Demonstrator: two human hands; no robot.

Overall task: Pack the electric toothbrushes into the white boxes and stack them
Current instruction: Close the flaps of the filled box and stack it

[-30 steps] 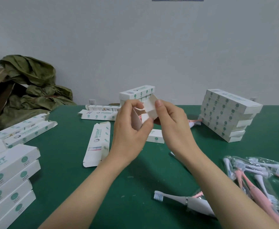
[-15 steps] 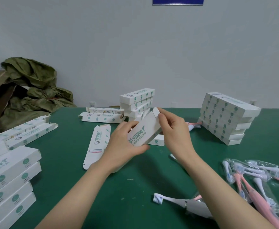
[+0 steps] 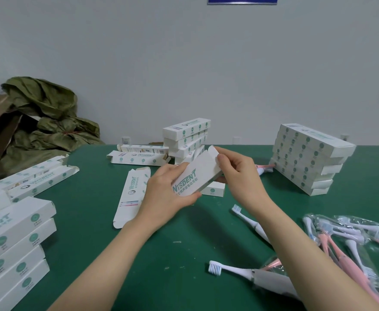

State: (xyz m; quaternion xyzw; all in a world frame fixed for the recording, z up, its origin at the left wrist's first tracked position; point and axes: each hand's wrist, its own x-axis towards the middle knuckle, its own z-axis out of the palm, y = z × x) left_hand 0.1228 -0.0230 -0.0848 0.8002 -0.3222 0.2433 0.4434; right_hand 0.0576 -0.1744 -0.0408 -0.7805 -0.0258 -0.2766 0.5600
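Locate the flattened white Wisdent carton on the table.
Head view, centre-left: the flattened white Wisdent carton lies on the green table, left of the left hand gripping a white box.

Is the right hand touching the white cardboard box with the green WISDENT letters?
Touching. The head view shows the right hand pinching the end flap of the white cardboard box, with the thumb pressed flat against it.

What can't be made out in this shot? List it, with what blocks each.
All in the head view:
- Held box: its contents are hidden by its own walls. The right hand covers its far end, and the left hand grips its near end.
- White toothbrush: the handle is hidden behind the right forearm.
- Left box stack: cut off by the left edge.
- Blue sign: cut off by the top edge, unreadable.
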